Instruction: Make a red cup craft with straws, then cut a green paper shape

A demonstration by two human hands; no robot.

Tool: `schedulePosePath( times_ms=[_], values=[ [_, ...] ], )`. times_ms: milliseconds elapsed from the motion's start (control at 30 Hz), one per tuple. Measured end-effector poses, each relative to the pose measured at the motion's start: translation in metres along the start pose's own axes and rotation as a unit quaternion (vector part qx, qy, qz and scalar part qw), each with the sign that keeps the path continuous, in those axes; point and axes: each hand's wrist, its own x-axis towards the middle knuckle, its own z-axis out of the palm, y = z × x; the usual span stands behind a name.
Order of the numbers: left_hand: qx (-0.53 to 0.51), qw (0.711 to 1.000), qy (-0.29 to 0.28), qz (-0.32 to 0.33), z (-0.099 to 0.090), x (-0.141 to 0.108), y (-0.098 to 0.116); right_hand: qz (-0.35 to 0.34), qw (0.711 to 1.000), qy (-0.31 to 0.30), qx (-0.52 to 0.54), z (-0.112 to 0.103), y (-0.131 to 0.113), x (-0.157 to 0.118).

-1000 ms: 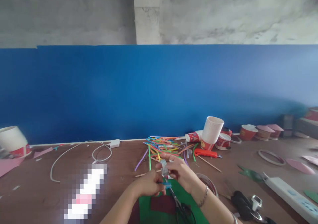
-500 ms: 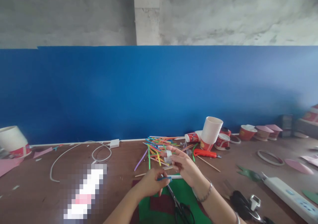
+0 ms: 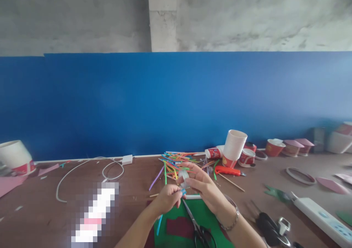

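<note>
My left hand (image 3: 168,199) is closed, pinching a blue drinking straw (image 3: 159,224). One end of the straw shows at my fingertips and its length slants down below the hand. My right hand (image 3: 205,185) is closed around a small roll of clear tape (image 3: 183,177), held just above the straw's upper end. Whether tape touches the straw I cannot make out. Beneath both hands lie a green sheet (image 3: 165,239), a dark red piece (image 3: 180,226) on it, and black-handled scissors (image 3: 194,222). A white stick-like piece (image 3: 193,196) lies at the sheet's far edge.
Behind my hands is a pile of coloured straws (image 3: 176,160). Stacked paper cups (image 3: 234,147) and an orange utility knife (image 3: 228,170) stand or lie to its right. Further right are a glue gun (image 3: 268,226) and a power strip (image 3: 320,217). A white cable (image 3: 59,185) curves at left.
My hands have come closer together, bringing the tape roll down near the straw. The straw has turned, and its length now shows below my left hand.
</note>
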Motion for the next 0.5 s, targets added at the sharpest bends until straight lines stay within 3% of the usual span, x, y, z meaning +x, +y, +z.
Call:
schedulePosePath(
  times_ms=[167, 300, 500],
  values=[
    [-0.142, 0.989, 0.038, -0.03, -0.01, 0.005, -0.001, 0.006, 0.996, -0.023, -0.091, -0.001, -0.001, -0.001],
    [-0.254, 0.965, 0.037, -0.049, -0.018, 0.007, 0.0, 0.014, 0.981, -0.026, -0.191, -0.012, 0.009, 0.003],
    [-0.325, 0.943, 0.036, -0.063, -0.026, 0.005, 0.002, 0.046, 0.956, -0.014, -0.289, -0.027, 0.023, 0.008]
  ],
)
